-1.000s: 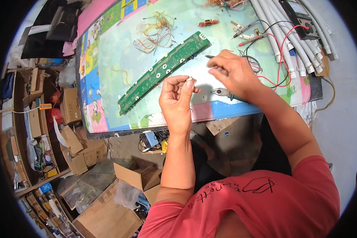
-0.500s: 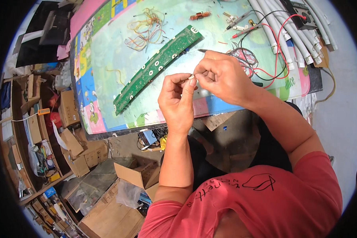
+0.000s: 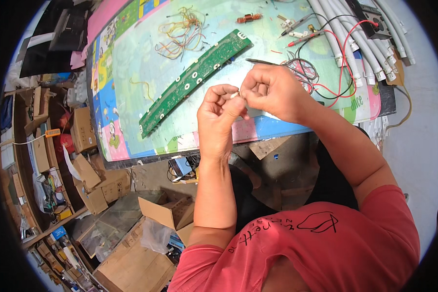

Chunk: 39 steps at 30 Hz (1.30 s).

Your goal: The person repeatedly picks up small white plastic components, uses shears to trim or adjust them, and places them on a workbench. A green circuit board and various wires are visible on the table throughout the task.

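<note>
My left hand (image 3: 219, 112) pinches a small pale piece (image 3: 235, 95) between thumb and fingertips. My right hand (image 3: 272, 92) has thumb and forefinger closed at that piece, touching my left fingertips. The piece is too small and covered to make out fully. Just beyond my right knuckles lies a slim dark pointed tool (image 3: 255, 61). A long green circuit board (image 3: 194, 82) lies diagonally on the mat (image 3: 131, 97) left of my hands, with a tangle of thin wires (image 3: 179, 36) above it and a copper-wound part (image 3: 248, 18) farther back.
At the right are pale corrugated tubes (image 3: 353, 53), a black meter (image 3: 370, 24) and red and black probe leads (image 3: 343, 61). Left of the table are cluttered wooden shelves (image 3: 34, 175) and cardboard boxes (image 3: 85, 131). An open carton (image 3: 155, 211) sits below the table.
My right hand has come leftward to meet my left hand at the small piece. The pliers seen earlier are now hidden behind my right hand. The view has shifted slightly.
</note>
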Available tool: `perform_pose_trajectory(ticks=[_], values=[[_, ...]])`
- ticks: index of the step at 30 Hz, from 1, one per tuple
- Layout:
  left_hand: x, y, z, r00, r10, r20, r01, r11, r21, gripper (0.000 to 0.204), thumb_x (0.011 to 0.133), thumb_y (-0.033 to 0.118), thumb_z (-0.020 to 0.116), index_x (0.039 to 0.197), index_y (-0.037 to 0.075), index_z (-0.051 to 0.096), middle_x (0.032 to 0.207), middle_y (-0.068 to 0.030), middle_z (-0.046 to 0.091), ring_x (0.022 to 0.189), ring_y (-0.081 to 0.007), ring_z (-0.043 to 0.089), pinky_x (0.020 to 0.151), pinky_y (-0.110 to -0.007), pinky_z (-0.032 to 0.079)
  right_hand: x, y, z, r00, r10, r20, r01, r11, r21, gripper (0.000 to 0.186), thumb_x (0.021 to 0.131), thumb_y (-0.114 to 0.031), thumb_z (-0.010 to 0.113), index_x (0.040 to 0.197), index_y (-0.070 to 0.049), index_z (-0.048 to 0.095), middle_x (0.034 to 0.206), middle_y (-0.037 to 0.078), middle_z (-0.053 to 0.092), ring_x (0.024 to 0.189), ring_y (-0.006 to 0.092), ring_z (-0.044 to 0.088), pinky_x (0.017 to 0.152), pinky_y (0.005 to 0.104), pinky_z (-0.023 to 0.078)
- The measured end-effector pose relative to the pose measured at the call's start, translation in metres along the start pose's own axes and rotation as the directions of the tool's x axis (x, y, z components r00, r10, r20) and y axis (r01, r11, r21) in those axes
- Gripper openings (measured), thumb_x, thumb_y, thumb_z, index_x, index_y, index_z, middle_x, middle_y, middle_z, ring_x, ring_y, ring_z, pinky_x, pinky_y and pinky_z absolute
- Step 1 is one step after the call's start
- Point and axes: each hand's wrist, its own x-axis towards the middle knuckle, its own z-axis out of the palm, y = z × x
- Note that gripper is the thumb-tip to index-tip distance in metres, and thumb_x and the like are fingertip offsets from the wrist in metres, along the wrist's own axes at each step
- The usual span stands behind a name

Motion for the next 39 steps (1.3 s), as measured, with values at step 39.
perform_pose_trajectory(ticks=[39], values=[[-0.006,0.014,-0.01,0.991,-0.105,0.079,0.108,0.993,-0.046,0.024,0.084,0.004,0.065,0.105,-0.003,0.057,0.097,-0.019,0.066,0.082,-0.0215,0.067,0.076,-0.033,0.057,0.013,0.003,-0.037,0.95,0.293,0.105,-0.31,0.866,0.393,0.02,0.083,-0.022,0.062,0.083,-0.003,0.063,0.071,0.0,0.054,0.058,0.0059,0.044,0.051,0.0193,0.035]])
